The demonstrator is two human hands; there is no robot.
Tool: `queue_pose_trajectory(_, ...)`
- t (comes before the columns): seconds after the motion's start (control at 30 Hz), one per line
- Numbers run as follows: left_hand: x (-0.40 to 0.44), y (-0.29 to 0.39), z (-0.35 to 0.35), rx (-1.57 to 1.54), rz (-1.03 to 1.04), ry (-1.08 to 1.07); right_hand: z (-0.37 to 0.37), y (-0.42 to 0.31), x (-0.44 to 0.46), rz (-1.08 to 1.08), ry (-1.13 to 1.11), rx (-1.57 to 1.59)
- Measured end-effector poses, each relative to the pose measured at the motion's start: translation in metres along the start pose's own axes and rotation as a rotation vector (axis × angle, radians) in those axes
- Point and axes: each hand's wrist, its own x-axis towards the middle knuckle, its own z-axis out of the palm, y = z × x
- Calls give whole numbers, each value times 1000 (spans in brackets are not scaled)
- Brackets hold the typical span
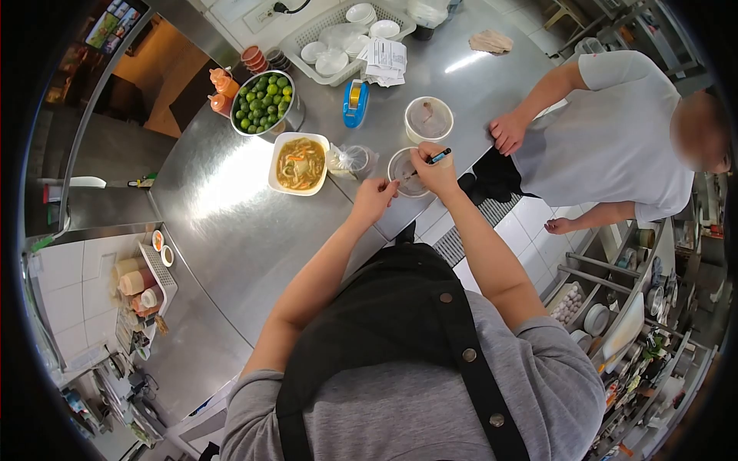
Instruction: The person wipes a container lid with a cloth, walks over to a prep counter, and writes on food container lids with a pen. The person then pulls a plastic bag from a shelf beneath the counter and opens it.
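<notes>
Across the middle, a wide steel tabletop (223, 246), shiny, with a bright patch of glare to the left. Off to the right, beyond its edge, another person (615, 115) in a pale shirt, one hand (509, 132) near the steel with fingers curled, the other (560, 225) hanging low. At the far side, a plastic basket (298, 60) full of white dishes (384, 29), with printed slips (386, 58) at its front edge. Left of the basket, a metal pot (296, 115) heaped with green limes (261, 101), close to some orange squeeze bottles (223, 91). Just in front of the pot, a white bowl (275, 180) of yellowish soup (301, 163) with orange strips. Farther right, two round lidded containers, both upright: the far tub (443, 123) and, right at the hands by the tabletop's near edge, the near tub (401, 164). With the left hand (374, 198), bends the fingers and rests the tips against the near tub's left rim; cannot tell whether pinching or only touching. With the right hand (437, 169), grips a marker (440, 156) above the near tub's lid. Between bowl and near tub, a clear bag (340, 161) with pale contents. Farther back, well apart from both hands, a blue tape dispenser (355, 115). As for the marker, slanted, blue at the upper end, point down toward the lid; cannot tell whether touching.
</notes>
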Motion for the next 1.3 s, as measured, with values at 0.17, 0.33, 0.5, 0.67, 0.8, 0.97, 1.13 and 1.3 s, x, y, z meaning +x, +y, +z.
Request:
queue_pose_trajectory(0.17, 1, 0, 0, -22, -7, -7, 1, 0, -1, -3, -16, 10)
queue_pose_trajectory(0.33, 0, 4, -2, -14, -5, -20, 0, 3, 0, -17, 1, 17)
queue_pose_trajectory(0.5, 1, 3, -2, -6, -10, -24, -1, -2, -2, 14, -9, 12)
queue_pose_trajectory(0.67, 2, 2, -3, -7, -11, -28, 1, 1, -2, -28, 16, 7)
queue_pose_trajectory(0.8, 2, 0, -2, -23, -13, -34, 2, -5, -3, -26, 71, 79)
queue_pose_trajectory(0.97, 3, 0, -4, -3, -13, -45, 3, 3, -3, -41, 52, -14)
queue_pose_trajectory(1.13, 4, -1, -4, -1, -15, -47, 2, -1, -3, -40, 66, 24)
queue_pose_trajectory(1.3, 4, 0, -3, -33, 3, -48, 3, -5, -4, -34, 95, 56)
